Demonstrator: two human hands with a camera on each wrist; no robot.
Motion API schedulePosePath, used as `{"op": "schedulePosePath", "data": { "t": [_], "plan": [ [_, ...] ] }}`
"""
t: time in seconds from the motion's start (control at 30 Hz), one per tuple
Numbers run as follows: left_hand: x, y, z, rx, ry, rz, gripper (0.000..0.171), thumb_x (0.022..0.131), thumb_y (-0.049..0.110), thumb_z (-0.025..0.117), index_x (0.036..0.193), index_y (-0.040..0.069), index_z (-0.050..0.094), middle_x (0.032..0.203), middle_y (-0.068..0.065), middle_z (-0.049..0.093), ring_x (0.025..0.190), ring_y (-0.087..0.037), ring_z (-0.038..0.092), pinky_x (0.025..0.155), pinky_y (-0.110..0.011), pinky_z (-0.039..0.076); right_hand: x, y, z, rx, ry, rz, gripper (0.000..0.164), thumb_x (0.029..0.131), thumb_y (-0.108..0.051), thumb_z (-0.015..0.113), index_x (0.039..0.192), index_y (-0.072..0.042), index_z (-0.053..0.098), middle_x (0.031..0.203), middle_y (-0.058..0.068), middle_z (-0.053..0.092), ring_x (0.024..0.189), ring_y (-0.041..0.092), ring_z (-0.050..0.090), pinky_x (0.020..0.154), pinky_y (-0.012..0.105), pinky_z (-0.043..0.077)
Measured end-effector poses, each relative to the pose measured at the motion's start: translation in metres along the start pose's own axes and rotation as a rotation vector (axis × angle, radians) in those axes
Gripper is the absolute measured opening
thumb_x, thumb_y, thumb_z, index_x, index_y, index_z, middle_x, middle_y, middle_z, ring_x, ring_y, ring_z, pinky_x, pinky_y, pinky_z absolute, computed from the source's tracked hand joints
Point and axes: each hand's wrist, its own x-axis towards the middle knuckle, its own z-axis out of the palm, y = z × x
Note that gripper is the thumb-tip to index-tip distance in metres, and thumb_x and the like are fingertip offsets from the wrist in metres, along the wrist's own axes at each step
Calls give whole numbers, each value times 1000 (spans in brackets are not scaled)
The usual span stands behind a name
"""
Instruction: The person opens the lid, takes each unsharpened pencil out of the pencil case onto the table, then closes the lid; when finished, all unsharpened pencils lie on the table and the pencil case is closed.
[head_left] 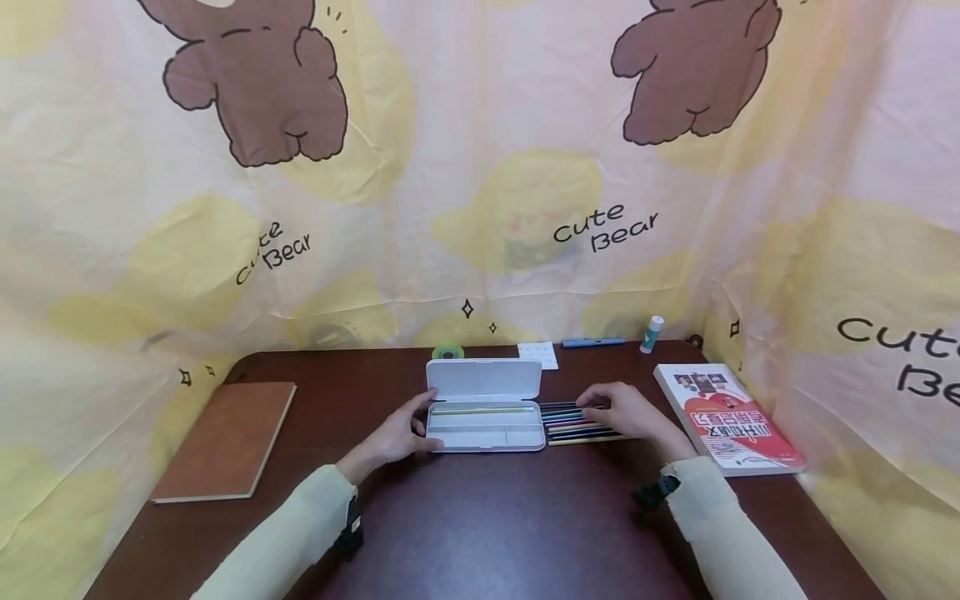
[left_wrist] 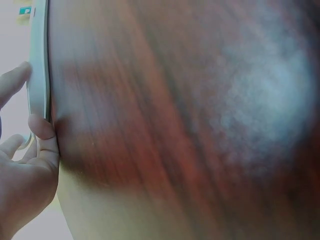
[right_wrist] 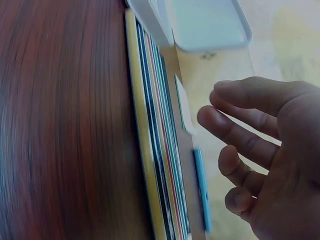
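A white pencil case (head_left: 487,451) lies on the table with its lid (head_left: 483,379) raised. A yellowish pencil (head_left: 480,410) lies along its rear compartment; the front compartments hold nothing visible. My left hand (head_left: 392,435) grips the case's left end, thumb at the front corner and fingers farther back. In the left wrist view, the left hand (left_wrist: 30,185) touches the case's side (left_wrist: 39,75). Several coloured pencils (head_left: 577,433) lie side by side right of the case. Above them hovers my right hand (head_left: 626,410), fingers loosely bent, and the right wrist view shows nothing in its grasp.
A brown notebook (head_left: 228,442) lies at the left, and a thick red-and-white book (head_left: 727,421) at the right. Along the back edge are green tape (head_left: 447,352), a white paper (head_left: 537,356), a blue pen (head_left: 592,342) and a glue stick (head_left: 652,334). Printed curtains (head_left: 465,233) surround the table.
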Motion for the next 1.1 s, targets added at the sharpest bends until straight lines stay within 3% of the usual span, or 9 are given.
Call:
{"op": "schedulePosePath", "data": {
  "t": [0.3, 0.47, 0.67, 0.87, 1.0, 1.1],
  "plan": [
    [0, 0, -2, -17, -11, 6, 97, 77, 19, 87, 156, 19, 32, 144, -12, 51, 81, -17, 53, 63, -27, 46, 21, -34, 26, -5, 6, -62, 17, 93, -21, 71, 109, -19, 75, 107, -4, 74, 97, 18, 62, 91, 42, 51],
    [-1, -1, -1, -19, -10, 7, 97, 77, 18, 88, 156, 19, 32, 143, -12, 51, 80, -16, 53, 61, -27, 45, 29, -47, 40, 8, -31, -112, 19, 93, -19, 71, 111, -17, 75, 108, -1, 74, 87, 15, 59, 78, 32, 50],
    [1, -1, -1, -15, -11, 9, 96, 77, 20, 87, 156, 20, 33, 144, -11, 51, 80, -16, 53, 61, -27, 46, 36, -53, 50, -4, -62, -140, 19, 92, -17, 71, 110, -17, 76, 107, -1, 73, 75, 14, 53, 67, 28, 45],
    [1, -3, 0, 17, -14, 6, 96, 77, 22, 88, 156, 22, 33, 143, -9, 51, 80, -16, 53, 61, -26, 46, 40, -54, 56, -60, -76, -198, 22, 90, -20, 73, 112, -16, 75, 111, 0, 74, 85, 13, 59, 79, 32, 49],
    [1, -3, 0, 9, -10, 2, 95, 78, 21, 87, 156, 23, 33, 143, -9, 51, 80, -17, 53, 62, -28, 47, 41, -54, 58, -65, -75, -195, 21, 90, -20, 73, 111, -16, 75, 112, -1, 74, 101, 17, 64, 90, 40, 51],
    [0, -3, 1, -1, -6, -6, 95, 77, 20, 87, 156, 23, 33, 143, -9, 50, 81, -18, 53, 62, -28, 47, 41, -54, 60, -67, -96, -191, 19, 91, -19, 73, 109, -16, 75, 111, -1, 74, 103, 18, 65, 92, 42, 52]
  ]
}}
